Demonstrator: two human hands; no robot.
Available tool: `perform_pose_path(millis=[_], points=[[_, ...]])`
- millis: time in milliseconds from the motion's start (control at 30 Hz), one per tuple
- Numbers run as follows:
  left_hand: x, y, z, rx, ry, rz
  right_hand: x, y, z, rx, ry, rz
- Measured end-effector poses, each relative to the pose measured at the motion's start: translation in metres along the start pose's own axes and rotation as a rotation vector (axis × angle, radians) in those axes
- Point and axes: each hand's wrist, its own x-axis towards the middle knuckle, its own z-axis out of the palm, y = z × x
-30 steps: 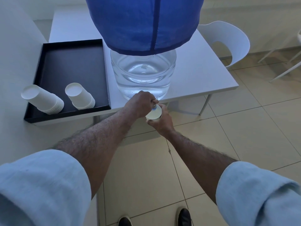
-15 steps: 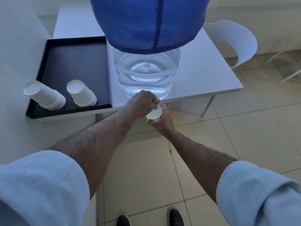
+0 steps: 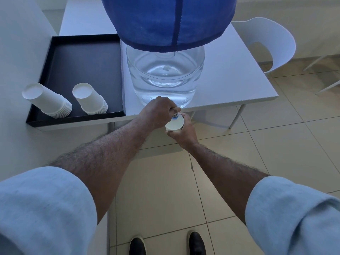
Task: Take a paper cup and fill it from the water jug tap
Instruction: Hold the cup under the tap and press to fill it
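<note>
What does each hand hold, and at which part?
Right hand holds the paper cup around its side; left hand grips the jug's tap.

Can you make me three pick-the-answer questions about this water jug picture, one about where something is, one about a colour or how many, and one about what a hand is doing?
1. Where are the cup stacks?
A. in the black tray
B. on the chair
C. on the floor

2. What colour is the cover on the water jug?
A. red
B. blue
C. yellow

3. What is the right hand doing?
A. resting flat on the table
B. holding a paper cup under the tap
C. carrying the tray

Answers:
1 A: both stacks lie tilted inside the black tray.
2 B: blue cloth covers the jug's top.
3 B: it grips the paper cup below the tap, while the left hand is closed on the tap.
</note>
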Motion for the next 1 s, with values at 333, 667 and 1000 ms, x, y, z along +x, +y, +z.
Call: perform_pose_path(millis=[333, 667, 1000], points=[[0.000, 0.001, -0.004, 0.043, -0.020, -0.017, 0.003, 0.002, -0.003, 0.013, -0.005, -0.001], [0.000, 0.000, 0.001, 0.035, 0.012, 0.004, 0.006, 0.019, 0.003, 0.002, -0.009, 0.036], [0.000, 0.001, 0.001, 0.054, 0.002, -0.009, 0.009, 0.026, 0.006, 0.004, 0.002, 0.030]])
